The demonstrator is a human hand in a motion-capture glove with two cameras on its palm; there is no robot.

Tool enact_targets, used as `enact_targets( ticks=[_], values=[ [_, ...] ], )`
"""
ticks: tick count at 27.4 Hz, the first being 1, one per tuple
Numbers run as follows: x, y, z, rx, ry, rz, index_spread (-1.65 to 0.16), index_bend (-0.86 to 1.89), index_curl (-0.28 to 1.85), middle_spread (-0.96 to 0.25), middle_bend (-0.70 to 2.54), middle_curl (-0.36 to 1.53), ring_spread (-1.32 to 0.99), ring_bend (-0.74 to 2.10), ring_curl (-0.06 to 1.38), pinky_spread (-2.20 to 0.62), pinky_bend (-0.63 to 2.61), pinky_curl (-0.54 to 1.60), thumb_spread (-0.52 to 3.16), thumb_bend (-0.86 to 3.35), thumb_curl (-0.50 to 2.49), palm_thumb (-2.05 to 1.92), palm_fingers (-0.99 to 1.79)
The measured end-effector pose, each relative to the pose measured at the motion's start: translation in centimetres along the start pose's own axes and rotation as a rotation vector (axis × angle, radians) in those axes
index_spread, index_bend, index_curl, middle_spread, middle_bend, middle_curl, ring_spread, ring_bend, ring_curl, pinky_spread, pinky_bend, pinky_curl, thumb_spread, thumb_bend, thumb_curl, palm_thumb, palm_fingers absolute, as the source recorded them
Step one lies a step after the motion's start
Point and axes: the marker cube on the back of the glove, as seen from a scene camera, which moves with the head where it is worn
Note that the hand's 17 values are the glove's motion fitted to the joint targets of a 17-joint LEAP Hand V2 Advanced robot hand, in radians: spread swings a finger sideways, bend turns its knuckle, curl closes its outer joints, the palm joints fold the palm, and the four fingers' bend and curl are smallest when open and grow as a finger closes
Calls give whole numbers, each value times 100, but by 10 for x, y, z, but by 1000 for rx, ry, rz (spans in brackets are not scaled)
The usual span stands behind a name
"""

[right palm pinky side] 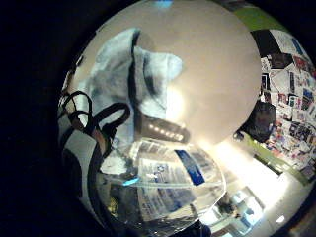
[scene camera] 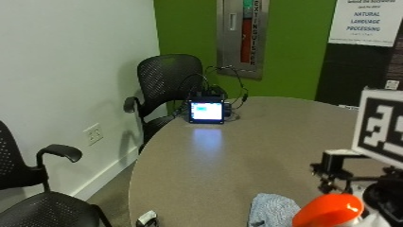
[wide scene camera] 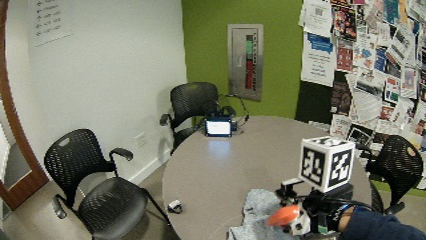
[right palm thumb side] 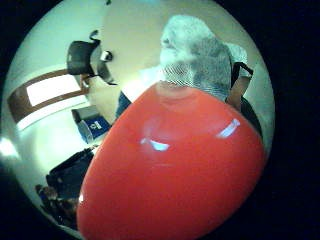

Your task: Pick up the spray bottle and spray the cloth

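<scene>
My gloved right hand [wide scene camera: 331,214] grips a spray bottle at the near right of the round table [scene camera: 207,161]. The orange spray head [scene camera: 327,211] points left, toward a crumpled blue-grey cloth [scene camera: 271,211] lying on the table just beside it. That head [right palm thumb side: 170,165] fills the thumb side palm view, with the cloth [right palm thumb side: 197,55] beyond it. In the little finger side palm view the bottle's clear body with its white and blue label [right palm pinky side: 173,182] sits against the palm, above the cloth [right palm pinky side: 133,74].
A small lit screen with cables [scene camera: 206,111] stands at the table's far side. A small dark object [scene camera: 146,218] lies by the near left edge. Black chairs [wide scene camera: 100,192] stand along the left wall, and another [wide scene camera: 399,167] at the right.
</scene>
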Motion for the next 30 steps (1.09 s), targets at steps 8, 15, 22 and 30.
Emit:
enact_targets(
  ticks=[8, 15, 22, 30],
  values=[
    [-3, 12, -57, 79, -196, -94, -28, 23, 59, -17, 64, 51, -23, 67, 46, -32, 44, 39, 43, -3, 77, 92, 138],
    [11, 26, -74, 177, -410, -161, -28, 23, 59, -17, 64, 51, -23, 66, 46, -32, 43, 39, 43, -3, 77, 92, 138],
    [62, 43, -84, 401, -694, -177, -28, 24, 59, -17, 64, 51, -23, 66, 46, -31, 43, 39, 42, -3, 78, 92, 138],
    [114, 38, -91, 640, -869, -182, -28, 24, 59, -17, 64, 51, -23, 66, 46, -31, 43, 39, 40, -3, 78, 92, 138]
  ],
)
